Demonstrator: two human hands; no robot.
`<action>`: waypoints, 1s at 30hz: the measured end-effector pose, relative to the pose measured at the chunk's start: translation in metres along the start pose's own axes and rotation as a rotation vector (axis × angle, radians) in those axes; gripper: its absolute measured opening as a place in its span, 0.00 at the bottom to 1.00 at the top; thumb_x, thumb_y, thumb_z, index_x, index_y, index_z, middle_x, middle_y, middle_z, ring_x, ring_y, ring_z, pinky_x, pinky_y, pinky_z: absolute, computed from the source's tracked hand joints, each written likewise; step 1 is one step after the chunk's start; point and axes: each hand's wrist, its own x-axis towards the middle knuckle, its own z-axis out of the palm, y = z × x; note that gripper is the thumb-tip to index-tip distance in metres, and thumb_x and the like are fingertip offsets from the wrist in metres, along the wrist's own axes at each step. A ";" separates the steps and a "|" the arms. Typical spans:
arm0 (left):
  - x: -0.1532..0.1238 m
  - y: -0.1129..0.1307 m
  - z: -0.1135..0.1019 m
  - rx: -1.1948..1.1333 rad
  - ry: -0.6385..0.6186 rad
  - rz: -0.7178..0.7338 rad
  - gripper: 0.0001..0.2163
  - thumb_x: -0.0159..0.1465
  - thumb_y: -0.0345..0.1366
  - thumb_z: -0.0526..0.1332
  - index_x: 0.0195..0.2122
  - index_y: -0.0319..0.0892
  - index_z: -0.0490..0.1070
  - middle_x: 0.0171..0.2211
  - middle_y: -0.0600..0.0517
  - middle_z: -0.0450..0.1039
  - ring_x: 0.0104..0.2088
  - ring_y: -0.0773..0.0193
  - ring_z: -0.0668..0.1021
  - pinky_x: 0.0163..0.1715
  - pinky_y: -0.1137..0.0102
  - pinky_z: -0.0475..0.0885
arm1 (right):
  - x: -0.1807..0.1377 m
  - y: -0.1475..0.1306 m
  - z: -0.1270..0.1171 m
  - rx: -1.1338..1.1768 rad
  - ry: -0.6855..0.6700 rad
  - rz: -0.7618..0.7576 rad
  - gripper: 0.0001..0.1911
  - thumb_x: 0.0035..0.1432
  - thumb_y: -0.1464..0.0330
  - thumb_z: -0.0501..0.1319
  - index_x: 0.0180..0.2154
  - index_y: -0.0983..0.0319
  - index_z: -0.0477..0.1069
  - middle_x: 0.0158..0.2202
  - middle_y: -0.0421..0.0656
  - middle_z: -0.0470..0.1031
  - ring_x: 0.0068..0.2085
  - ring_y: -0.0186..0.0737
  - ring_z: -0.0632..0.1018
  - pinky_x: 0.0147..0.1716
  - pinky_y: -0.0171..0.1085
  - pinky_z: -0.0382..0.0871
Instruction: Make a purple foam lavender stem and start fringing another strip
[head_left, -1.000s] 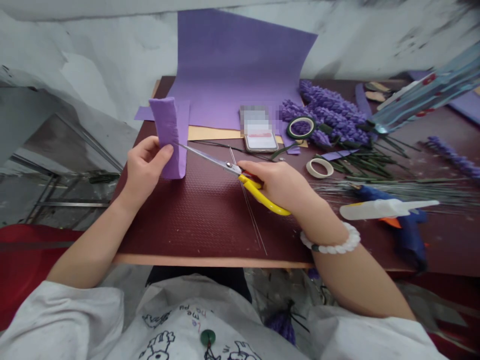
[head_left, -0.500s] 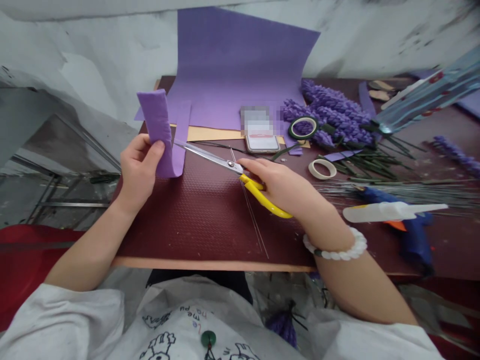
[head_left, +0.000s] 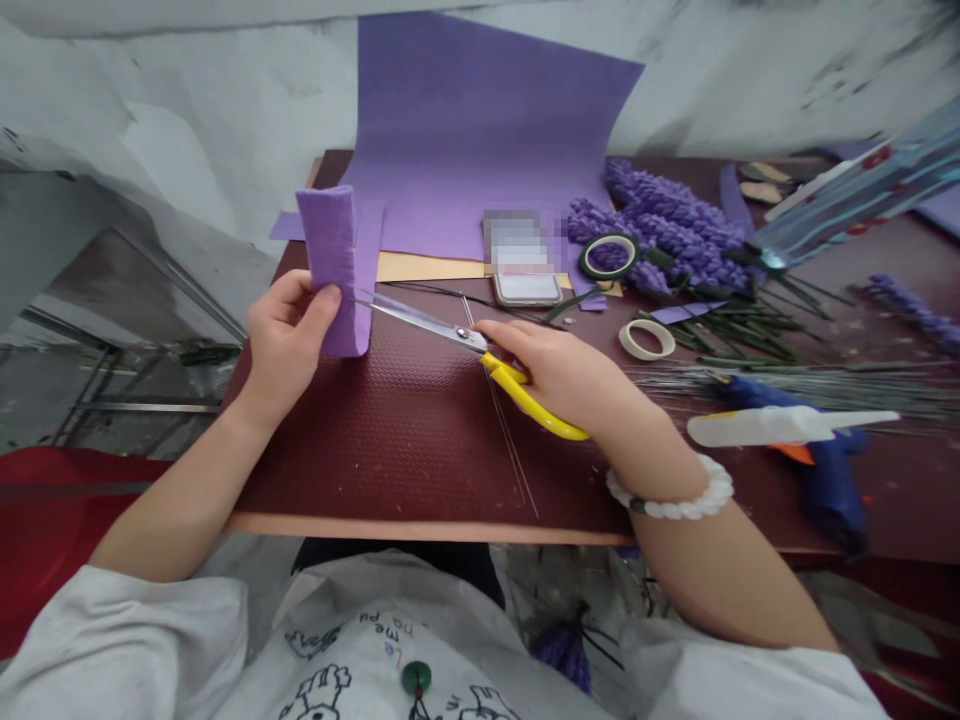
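Pinched between thumb and fingers of my left hand [head_left: 289, 325] is a folded strip of purple paper [head_left: 332, 225], held upright above the table. Small slits show along its right edge. My right hand [head_left: 566, 370] grips scissors [head_left: 517, 392] with yellow handles. Their blade tips point left and meet the strip's right edge, just beside my left thumb. Beyond the strip, a large purple sheet [head_left: 480, 130] leans up against the wall. Two thin wires [head_left: 504, 420] lie on the table under the scissors.
A phone [head_left: 529, 285] lies behind my right hand. To the right are purple flower stems [head_left: 667, 220], green tape [head_left: 609, 257], white tape [head_left: 646, 340], wires [head_left: 885, 390], a glue bottle [head_left: 765, 425] and a blue glue gun [head_left: 825, 490]. The table's front edge [head_left: 427, 528] is near my body.
My left hand and the strip have shifted slightly right, and the strip stands straighter. The scissor tips have moved a little right and down along the strip's edge.
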 end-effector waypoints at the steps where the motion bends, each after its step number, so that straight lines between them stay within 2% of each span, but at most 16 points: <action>1: 0.000 0.000 0.000 0.005 -0.002 -0.001 0.09 0.57 0.45 0.66 0.29 0.45 0.74 0.26 0.57 0.72 0.25 0.71 0.71 0.25 0.74 0.67 | 0.000 0.000 0.000 -0.006 -0.001 -0.001 0.22 0.63 0.64 0.49 0.56 0.62 0.64 0.45 0.52 0.75 0.41 0.47 0.77 0.38 0.40 0.67; 30: 0.001 0.000 -0.001 0.073 -0.038 -0.021 0.08 0.57 0.44 0.65 0.30 0.46 0.75 0.27 0.56 0.72 0.25 0.69 0.72 0.26 0.73 0.69 | 0.001 0.000 0.000 -0.059 0.036 -0.031 0.20 0.61 0.66 0.50 0.53 0.63 0.68 0.43 0.50 0.78 0.38 0.47 0.79 0.34 0.37 0.65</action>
